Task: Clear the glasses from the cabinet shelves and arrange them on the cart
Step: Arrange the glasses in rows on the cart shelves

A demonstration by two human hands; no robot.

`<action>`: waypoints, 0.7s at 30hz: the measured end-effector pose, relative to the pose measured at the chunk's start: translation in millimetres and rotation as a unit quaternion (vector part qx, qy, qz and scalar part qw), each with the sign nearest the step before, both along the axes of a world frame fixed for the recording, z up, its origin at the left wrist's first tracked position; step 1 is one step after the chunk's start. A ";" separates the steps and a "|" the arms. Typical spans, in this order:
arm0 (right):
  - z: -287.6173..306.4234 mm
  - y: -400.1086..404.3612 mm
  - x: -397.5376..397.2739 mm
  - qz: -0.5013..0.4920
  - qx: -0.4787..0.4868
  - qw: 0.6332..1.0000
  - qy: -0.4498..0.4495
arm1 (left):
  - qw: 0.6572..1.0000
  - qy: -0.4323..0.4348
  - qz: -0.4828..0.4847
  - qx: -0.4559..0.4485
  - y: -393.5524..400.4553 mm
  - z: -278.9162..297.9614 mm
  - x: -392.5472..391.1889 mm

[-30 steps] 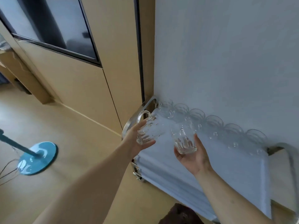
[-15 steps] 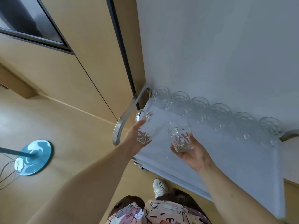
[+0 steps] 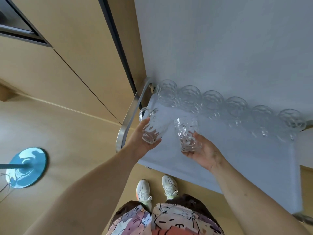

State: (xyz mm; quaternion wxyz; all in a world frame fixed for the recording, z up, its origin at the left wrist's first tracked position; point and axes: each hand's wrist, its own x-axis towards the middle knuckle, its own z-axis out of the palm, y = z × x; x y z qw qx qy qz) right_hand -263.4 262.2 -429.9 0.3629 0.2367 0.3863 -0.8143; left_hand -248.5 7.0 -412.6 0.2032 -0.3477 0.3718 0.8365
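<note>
**Two glasses held over the cart's left end, ready to be set down**

The left hand (image 3: 144,141) grips a clear faceted glass mug with a handle (image 3: 151,128) near the cart's left edge, by the curved steel push handle (image 3: 130,112). The right hand (image 3: 203,151) cups a clear faceted glass tumbler (image 3: 186,134) by its base, fingers curled round it. Six clear glasses (image 3: 211,100) line the back edge of the pale-blue-covered cart (image 3: 237,158). Both glasses are probably best lowered upright, just in front of that row and without touching it, then released only once their bases sit flat.

Bare forearms, cartoon-print pastel shirt (image 3: 169,221), dark shorts (image 3: 188,200), white sneakers (image 3: 144,192).
</note>
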 end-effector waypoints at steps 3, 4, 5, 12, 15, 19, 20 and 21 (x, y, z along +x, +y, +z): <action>6.0 -3.0 -1.4 -0.006 -0.006 1.000 -0.005 | 0.999 -0.025 -0.024 -0.003 -5.1 -4.9 -5.6; 7.1 -3.3 -1.9 -0.007 -0.015 1.000 -0.002 | 0.999 -0.022 -0.029 0.004 -5.5 -5.1 -7.7; 7.6 -3.0 -2.0 -0.006 -0.024 1.000 0.007 | 0.999 -0.017 -0.031 0.010 -5.6 -4.9 -9.7; 0.5 -5.0 -9.3 -0.019 0.029 0.997 0.069 | 0.999 -0.010 -0.028 0.045 -4.4 -10.0 -18.7; -2.9 -6.3 -17.1 0.011 0.075 0.992 0.103 | 0.999 -0.029 -0.024 0.027 -6.8 -13.4 -20.0; -5.6 -10.6 -23.2 0.014 0.180 0.977 0.115 | 0.996 -0.036 -0.057 -0.050 -9.7 -14.4 -24.3; -5.6 -11.9 -23.4 0.006 0.215 0.969 0.119 | 0.995 -0.038 -0.062 -0.068 -9.4 -14.0 -26.5; -5.3 -12.9 -23.4 0.003 0.250 0.959 0.130 | 0.993 -0.041 -0.066 -0.089 -8.6 -13.1 -28.8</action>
